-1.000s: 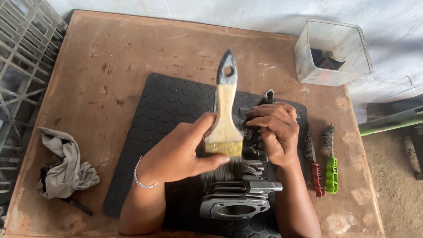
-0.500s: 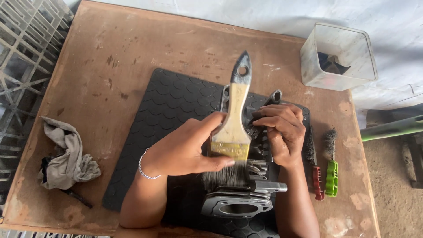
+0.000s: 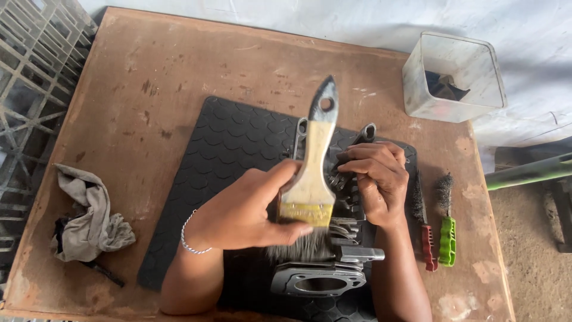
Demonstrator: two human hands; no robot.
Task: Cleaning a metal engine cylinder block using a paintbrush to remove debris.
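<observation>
Grey metal with thin fins makes up the engine part (image 3: 333, 262), which lies on the black rubber mat (image 3: 238, 149) at about 6 o'clock on the table (image 3: 179, 65). Its round hole faces up near the table's front edge. The left hand (image 3: 250, 209) is closed tight around a wide paintbrush (image 3: 310, 191), and the soft bristles touch the fins. The brush handle points up toward 12 o'clock. The right hand (image 3: 375, 179) is pressed down on the top of the engine part, with fingers curled over it. Just beside that hand, at 3 o'clock, lie two small wire brushes, one with a red handle (image 3: 428, 244) and one with a green handle (image 3: 447, 238). A clear plastic tub (image 3: 453, 77) sits at 1 o'clock. A crumpled grey rag (image 3: 89, 220) lies at 9 o'clock.
</observation>
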